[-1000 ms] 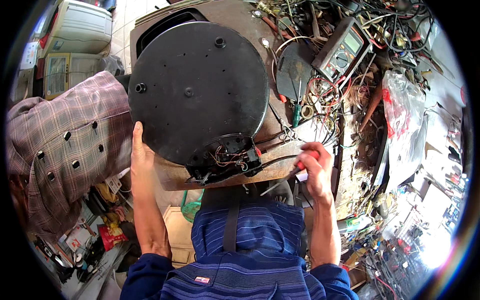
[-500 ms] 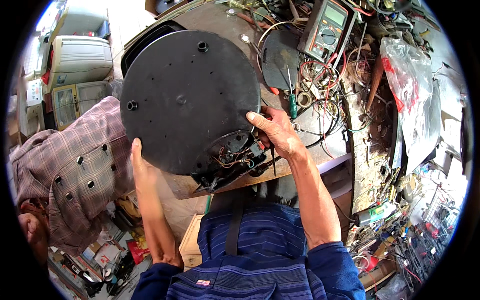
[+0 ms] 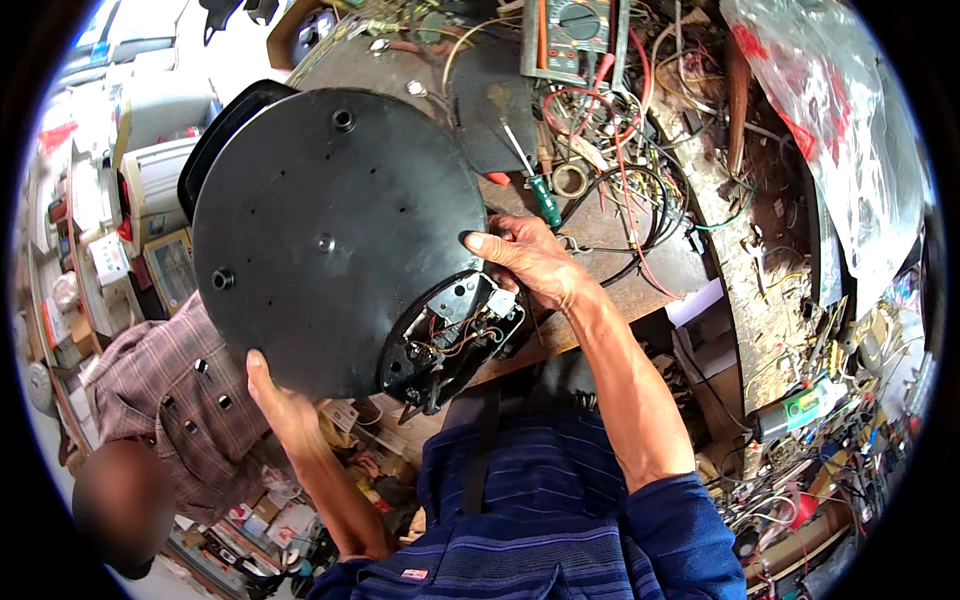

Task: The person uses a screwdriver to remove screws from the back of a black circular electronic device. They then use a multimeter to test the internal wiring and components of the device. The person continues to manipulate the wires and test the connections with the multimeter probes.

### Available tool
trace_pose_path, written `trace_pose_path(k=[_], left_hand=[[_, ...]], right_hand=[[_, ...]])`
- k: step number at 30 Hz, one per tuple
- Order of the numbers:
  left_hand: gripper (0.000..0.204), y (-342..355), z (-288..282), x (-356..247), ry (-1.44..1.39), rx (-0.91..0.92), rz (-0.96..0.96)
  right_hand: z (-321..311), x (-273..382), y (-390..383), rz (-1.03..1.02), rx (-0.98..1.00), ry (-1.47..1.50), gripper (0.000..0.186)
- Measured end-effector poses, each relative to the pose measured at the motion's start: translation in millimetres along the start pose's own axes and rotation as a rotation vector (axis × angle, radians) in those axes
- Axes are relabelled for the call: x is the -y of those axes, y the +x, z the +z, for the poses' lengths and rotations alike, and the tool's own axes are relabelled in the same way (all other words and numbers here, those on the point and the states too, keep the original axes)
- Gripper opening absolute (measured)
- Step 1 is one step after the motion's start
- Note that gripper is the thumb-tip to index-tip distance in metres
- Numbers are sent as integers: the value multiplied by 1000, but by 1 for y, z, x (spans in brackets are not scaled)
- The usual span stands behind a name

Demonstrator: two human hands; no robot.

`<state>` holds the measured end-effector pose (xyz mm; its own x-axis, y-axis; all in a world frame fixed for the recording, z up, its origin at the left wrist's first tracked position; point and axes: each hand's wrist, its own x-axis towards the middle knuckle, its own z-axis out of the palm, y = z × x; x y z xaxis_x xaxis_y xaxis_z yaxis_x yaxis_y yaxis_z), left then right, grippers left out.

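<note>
Half-curled, the left hand [image 3: 283,405] and right hand [image 3: 533,260] hold the rim of the broad, round black casing [image 3: 345,265] over the brown wooden bench [image 3: 345,62]; most fingers are hidden, and the grey-framed multimeter [image 3: 577,40] is cut off above.

Strong light bleaches the floor [image 3: 225,58] at far left almost to white, swallowing detail there. Glare streaks the clear plastic bag [image 3: 850,150] at right, and bright patches mottle the worn wooden board [image 3: 765,300] beside it. The black disc [image 3: 340,220] carries a soft, dull sheen, while shadow darkens the space under the bench [image 3: 350,62]. A smooth blur hides another person's head [image 3: 125,500] at near left. Straight edges curve toward the black, blue-fringed rim.
</note>
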<state>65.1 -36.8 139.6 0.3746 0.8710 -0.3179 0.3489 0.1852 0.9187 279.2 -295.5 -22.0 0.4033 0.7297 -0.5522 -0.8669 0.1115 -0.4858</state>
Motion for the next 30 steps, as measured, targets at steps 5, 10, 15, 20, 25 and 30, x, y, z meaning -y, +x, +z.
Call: trace_pose_path(k=[5, 10, 15, 20, 25, 30], left_hand=[[59, -16, 7, -5, 7, -14, 147], [63, -22, 3, -6, 15, 53, 197], [68, -25, 2, -11, 4, 100, 149], [68, -18, -10, -6, -71, 128, 51], [66, 10, -17, 16, -155, 122, -27], [69, 41, -25, 57, -146, 280, -70]], right_hand=[[-16, -7, 4, -14, 57, 37, 70], [-23, -14, 6, -35, 91, 51, 64], [-25, -16, 3, -53, 124, 108, 57], [-25, -8, -1, -16, 112, 35, 48], [-7, -11, 4, -138, -18, -205, 56], [16, -7, 1, -170, -110, -372, 58]])
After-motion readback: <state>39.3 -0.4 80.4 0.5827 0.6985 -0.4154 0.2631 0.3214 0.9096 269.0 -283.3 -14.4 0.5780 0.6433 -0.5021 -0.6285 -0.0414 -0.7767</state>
